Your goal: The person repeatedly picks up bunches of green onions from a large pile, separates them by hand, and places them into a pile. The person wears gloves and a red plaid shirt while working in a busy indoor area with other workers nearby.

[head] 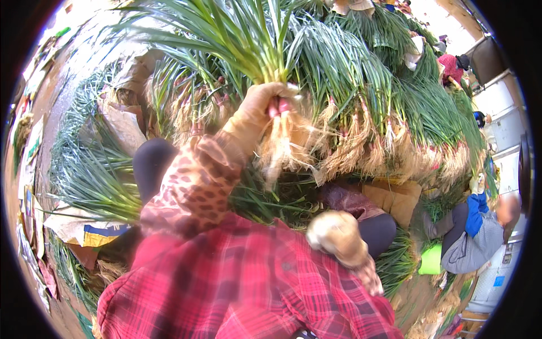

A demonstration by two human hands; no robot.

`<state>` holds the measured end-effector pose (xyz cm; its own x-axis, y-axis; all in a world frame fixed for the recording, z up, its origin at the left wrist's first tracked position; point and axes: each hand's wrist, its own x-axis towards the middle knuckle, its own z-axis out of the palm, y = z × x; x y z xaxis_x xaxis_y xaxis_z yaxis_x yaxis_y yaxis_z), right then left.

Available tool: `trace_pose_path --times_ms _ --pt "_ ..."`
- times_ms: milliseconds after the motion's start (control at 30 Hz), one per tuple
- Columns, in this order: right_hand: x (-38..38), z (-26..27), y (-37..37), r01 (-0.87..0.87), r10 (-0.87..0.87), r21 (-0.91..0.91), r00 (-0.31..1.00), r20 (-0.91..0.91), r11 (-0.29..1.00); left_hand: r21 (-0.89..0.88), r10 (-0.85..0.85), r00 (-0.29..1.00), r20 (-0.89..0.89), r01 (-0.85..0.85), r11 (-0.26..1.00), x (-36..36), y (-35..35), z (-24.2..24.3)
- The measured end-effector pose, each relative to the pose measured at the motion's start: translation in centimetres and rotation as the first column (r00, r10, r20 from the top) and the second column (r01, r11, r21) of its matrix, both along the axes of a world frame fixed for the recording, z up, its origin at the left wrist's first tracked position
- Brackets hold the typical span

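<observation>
My left hand [264,99], which seems gloved, is closed around a bunch of green onions [277,112] just above their reddish bases. Their green leaves fan upward and the pale roots hang below the fist. My right hand [338,235], in a pale glove, is motion-blurred beside my right knee, close to my plaid shirt; whether it grips anything cannot be made out. Beyond the bunch lies a long heap of green onions [338,63], roots facing me. Loose green leaves [279,199] cover the ground between my legs.
On the left more green onions [97,182] lie beside a printed sack [84,224]. Brown sacking [394,199] rests past my right knee. At right a person [474,237] in a blue-sleeved garment sits by a bright green object [431,259]. Another person [451,68] in red is farther back.
</observation>
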<state>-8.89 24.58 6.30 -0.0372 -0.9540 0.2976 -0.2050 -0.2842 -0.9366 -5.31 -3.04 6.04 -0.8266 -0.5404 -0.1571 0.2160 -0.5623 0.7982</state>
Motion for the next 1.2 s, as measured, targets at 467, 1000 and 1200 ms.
trace_pose_path --times_ms 467,1000,1200 --pt "-7.3 -9.7 -13.5 -0.439 -0.140 0.525 0.655 0.743 0.729 0.461 -0.233 0.947 -0.221 0.312 0.831 4.5 5.3 -11.6" --pt "-5.4 -1.4 -13.1 -0.210 -0.158 0.541 0.817 0.554 0.815 0.017 -0.488 0.710 -0.508 0.575 0.818 3.7 0.1 -10.1" --pt "-3.4 -3.1 -12.8 -0.372 -0.088 0.357 0.576 0.813 0.857 0.236 -0.079 0.882 -0.465 0.209 0.949 2.5 2.4 -6.2"
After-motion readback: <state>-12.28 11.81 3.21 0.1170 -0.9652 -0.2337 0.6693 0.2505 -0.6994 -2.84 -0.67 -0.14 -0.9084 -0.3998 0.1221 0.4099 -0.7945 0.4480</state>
